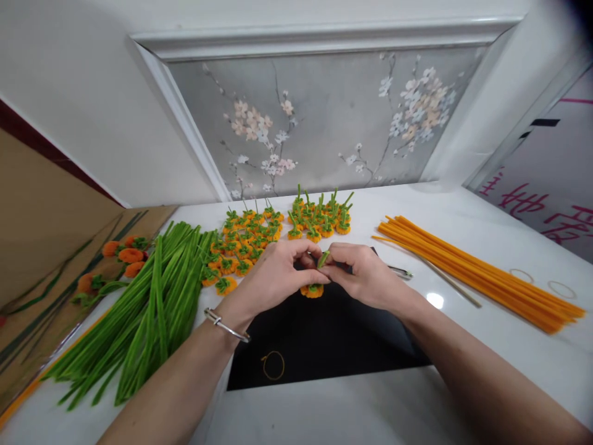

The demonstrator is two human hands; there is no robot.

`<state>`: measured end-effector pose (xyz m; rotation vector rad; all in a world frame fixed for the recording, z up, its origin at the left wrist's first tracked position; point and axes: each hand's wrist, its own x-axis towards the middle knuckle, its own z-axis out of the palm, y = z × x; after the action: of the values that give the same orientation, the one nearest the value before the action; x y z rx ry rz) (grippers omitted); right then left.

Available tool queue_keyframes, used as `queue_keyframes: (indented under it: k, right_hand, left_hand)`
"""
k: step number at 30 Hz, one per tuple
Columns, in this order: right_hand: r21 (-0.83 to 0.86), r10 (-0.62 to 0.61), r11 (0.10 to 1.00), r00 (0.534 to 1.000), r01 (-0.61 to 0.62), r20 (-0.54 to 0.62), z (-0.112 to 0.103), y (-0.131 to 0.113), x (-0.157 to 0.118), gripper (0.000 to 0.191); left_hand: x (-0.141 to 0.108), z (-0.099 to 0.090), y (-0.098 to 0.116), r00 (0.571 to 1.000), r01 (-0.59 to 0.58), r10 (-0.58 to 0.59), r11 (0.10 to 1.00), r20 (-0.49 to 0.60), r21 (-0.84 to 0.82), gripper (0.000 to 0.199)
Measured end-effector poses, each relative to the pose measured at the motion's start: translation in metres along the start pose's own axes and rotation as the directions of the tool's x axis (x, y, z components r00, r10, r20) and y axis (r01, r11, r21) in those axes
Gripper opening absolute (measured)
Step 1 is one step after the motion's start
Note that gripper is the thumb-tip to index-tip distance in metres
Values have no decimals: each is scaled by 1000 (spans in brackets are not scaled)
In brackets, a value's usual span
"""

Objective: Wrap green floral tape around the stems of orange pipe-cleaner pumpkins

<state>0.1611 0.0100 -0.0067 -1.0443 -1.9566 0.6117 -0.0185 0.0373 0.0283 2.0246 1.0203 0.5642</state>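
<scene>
The right hand point(365, 269) has its grip pinched closed on a short green fuzzy strip point(323, 259), thumb and fingertips together; the left hand point(282, 266) curls around the strip's other side, its thumb reaching across below—whether that grip is pressed tight, I cannot tell. Just beneath the fingers shows an orange ruffled piece point(312, 291), over the black mat point(324, 337); whether it touches the mat is hidden. A thin ring point(273, 365) lies near the mat's front edge, and a silver bangle point(227, 326) circles the left wrist. Beyond the hands, two groups of small orange pieces with green tops point(252, 233) stand on the white worktop point(352, 405), those at right with thicker upright stems. A heap of green strips point(143, 309) lies to the left; to the right—past a thin rod point(456, 284)—lies a bundle of orange strips point(477, 272).
</scene>
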Motion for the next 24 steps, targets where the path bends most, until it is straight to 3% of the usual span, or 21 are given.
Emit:
queue_keyframes:
  k: [7,11,24]
  right_hand:
    - [-69,15,998,998,-11,60,-9,0,1,14]
    - [-84,17,996,999,-14,33,-11,0,1,13]
    - [-69,30,997,1000,-29,3,-11,1,2,11]
  left_hand:
    - [4,1,1,997,77,-80,980,-9,-182,16]
    - [6,0,0,999,49,-48,969,8,-241,10]
    - [8,-1,-7,999,-3,-10,954,-41,-300,19]
